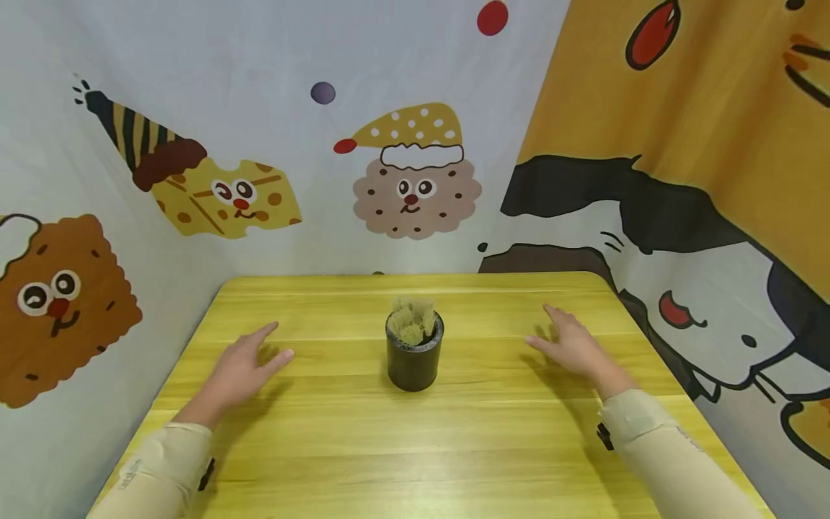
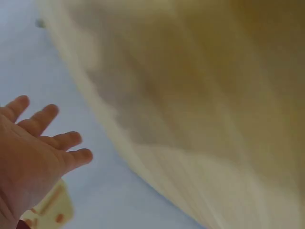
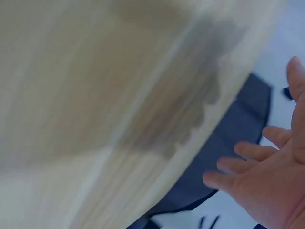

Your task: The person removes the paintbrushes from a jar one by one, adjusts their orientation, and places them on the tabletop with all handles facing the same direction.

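A dark cylindrical cup stands upright near the middle of the table, with a bundle of pale, yellowish tufted pieces poking out of its top; their exact kind is unclear. To the cup's left, my left hand hovers over the tabletop with thumb and fingers spread, holding nothing. On the other side, my right hand is held in much the same way, its fingers apart and nothing in it. Both wrist views show the left hand and the right hand with extended fingers, away from the cup.
The wooden table has rounded far corners. Behind it and along both sides hangs a cloth printed with cartoon biscuits, cheese and a cat. Small black devices sit under both wrists.
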### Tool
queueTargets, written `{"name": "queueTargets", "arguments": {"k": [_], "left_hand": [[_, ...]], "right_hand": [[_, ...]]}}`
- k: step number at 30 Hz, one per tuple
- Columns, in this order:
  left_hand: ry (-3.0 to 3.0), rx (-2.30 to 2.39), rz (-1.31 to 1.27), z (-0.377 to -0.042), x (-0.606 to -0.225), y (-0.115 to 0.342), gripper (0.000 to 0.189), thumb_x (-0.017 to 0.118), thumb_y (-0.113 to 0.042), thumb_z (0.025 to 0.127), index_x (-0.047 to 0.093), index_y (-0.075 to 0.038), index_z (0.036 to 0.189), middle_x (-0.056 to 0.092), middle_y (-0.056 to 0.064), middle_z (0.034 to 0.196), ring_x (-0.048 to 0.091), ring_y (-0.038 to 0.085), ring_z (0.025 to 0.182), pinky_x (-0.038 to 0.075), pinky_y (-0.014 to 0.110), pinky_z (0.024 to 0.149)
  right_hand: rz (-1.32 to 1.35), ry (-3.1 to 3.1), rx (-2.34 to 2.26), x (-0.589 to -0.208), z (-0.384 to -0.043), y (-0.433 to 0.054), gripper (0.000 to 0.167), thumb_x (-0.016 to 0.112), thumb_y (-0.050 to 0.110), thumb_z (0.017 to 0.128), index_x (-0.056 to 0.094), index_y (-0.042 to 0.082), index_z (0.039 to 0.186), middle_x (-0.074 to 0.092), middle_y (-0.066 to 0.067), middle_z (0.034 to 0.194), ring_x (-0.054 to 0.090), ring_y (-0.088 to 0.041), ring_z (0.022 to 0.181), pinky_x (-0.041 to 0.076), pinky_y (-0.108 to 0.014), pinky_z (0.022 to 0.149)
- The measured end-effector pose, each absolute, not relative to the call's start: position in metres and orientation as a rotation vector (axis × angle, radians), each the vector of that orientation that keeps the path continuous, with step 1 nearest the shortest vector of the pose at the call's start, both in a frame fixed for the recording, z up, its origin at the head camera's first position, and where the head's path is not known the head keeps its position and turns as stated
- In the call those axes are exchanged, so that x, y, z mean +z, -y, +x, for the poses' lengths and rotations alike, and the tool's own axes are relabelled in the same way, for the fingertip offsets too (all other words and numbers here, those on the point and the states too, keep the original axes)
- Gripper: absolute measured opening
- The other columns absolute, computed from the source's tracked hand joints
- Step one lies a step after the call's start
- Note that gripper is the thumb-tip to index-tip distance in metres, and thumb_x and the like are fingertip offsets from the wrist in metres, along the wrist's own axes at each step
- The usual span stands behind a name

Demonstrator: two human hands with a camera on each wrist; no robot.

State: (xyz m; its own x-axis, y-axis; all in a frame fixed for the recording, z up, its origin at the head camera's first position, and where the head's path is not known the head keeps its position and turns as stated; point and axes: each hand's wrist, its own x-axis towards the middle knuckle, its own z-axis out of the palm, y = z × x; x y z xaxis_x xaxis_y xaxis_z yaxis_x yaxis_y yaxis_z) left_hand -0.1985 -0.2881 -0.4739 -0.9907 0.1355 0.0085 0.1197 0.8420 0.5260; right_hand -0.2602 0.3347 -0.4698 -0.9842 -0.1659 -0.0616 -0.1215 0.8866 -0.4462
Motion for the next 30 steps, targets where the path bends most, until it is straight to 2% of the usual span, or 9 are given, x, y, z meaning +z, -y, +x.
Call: {"name": "queueTargets", "arguments": {"k": [4, 6, 9, 15, 20, 26, 30], "left_hand": [[-2.902, 1.076, 0.243, -0.201, -0.465, 0.248, 0.086, 0.054, -0.064, 0.107, 0.026, -0.015, 0.172, 0.031, 0.025, 0.173, 0.034, 0.054, 0.155, 0.035, 0.075, 0.118], [-2.841, 1.185, 0.257, -0.202, -0.461, 0.225, 0.084, 0.055, -0.064, 0.106, 0.027, -0.021, 0.172, 0.031, 0.019, 0.175, 0.04, 0.05, 0.153, 0.038, 0.072, 0.118], [-2.761, 1.298, 0.301, -0.204, -0.458, 0.192, 0.083, 0.057, -0.066, 0.104, 0.027, -0.026, 0.171, 0.032, 0.012, 0.175, 0.045, 0.046, 0.152, 0.041, 0.069, 0.118], [-2.655, 1.485, 0.33, -0.211, -0.457, 0.15, 0.081, 0.058, -0.066, 0.103, 0.03, -0.03, 0.17, 0.038, 0.004, 0.174, 0.037, 0.039, 0.159, 0.038, 0.065, 0.122], [-2.601, 1.584, 0.33, -0.213, -0.46, 0.132, 0.079, 0.059, -0.066, 0.103, 0.031, -0.032, 0.169, 0.042, 0.004, 0.171, 0.032, 0.036, 0.162, 0.037, 0.066, 0.124], [-2.582, 1.629, 0.316, -0.212, -0.465, 0.119, 0.075, 0.054, -0.069, 0.104, 0.032, -0.037, 0.168, 0.046, 0.002, 0.169, 0.037, 0.035, 0.16, 0.037, 0.065, 0.124], [-2.602, 1.656, 0.314, -0.208, -0.464, 0.115, 0.072, 0.059, -0.064, 0.104, 0.036, -0.037, 0.167, 0.049, 0.004, 0.167, 0.041, 0.037, 0.157, 0.039, 0.066, 0.122]], "right_hand": [[-0.323, -2.915, -0.863, -0.463, -0.259, -0.297, 0.082, 0.063, 0.051, 0.107, 0.032, 0.007, 0.169, 0.044, -0.027, 0.165, 0.048, -0.052, 0.147, 0.044, -0.069, 0.115], [-0.41, -2.897, -0.949, -0.46, -0.259, -0.274, 0.074, 0.064, 0.046, 0.108, 0.04, 0.007, 0.165, 0.053, -0.025, 0.159, 0.057, -0.047, 0.14, 0.049, -0.065, 0.112], [-0.509, -2.857, -1.078, -0.455, -0.257, -0.242, 0.066, 0.065, 0.044, 0.108, 0.047, 0.01, 0.162, 0.059, -0.021, 0.154, 0.062, -0.041, 0.134, 0.051, -0.06, 0.111], [-0.569, -2.78, -1.288, -0.449, -0.252, -0.2, 0.058, 0.067, 0.042, 0.107, 0.054, 0.017, 0.158, 0.062, -0.016, 0.152, 0.066, -0.033, 0.13, 0.055, -0.054, 0.108], [-0.555, -2.741, -1.375, -0.453, -0.249, -0.179, 0.051, 0.067, 0.035, 0.108, 0.059, 0.016, 0.154, 0.063, -0.015, 0.152, 0.069, -0.031, 0.125, 0.059, -0.049, 0.102], [-0.545, -2.7, -1.506, -0.457, -0.244, -0.169, 0.046, 0.061, 0.031, 0.111, 0.059, 0.014, 0.154, 0.064, -0.011, 0.15, 0.069, -0.027, 0.119, 0.06, -0.04, 0.093], [-0.564, -2.674, -1.602, -0.453, -0.237, -0.165, 0.042, 0.06, 0.033, 0.112, 0.063, 0.016, 0.15, 0.067, -0.008, 0.145, 0.069, -0.024, 0.116, 0.057, -0.036, 0.088]]}}
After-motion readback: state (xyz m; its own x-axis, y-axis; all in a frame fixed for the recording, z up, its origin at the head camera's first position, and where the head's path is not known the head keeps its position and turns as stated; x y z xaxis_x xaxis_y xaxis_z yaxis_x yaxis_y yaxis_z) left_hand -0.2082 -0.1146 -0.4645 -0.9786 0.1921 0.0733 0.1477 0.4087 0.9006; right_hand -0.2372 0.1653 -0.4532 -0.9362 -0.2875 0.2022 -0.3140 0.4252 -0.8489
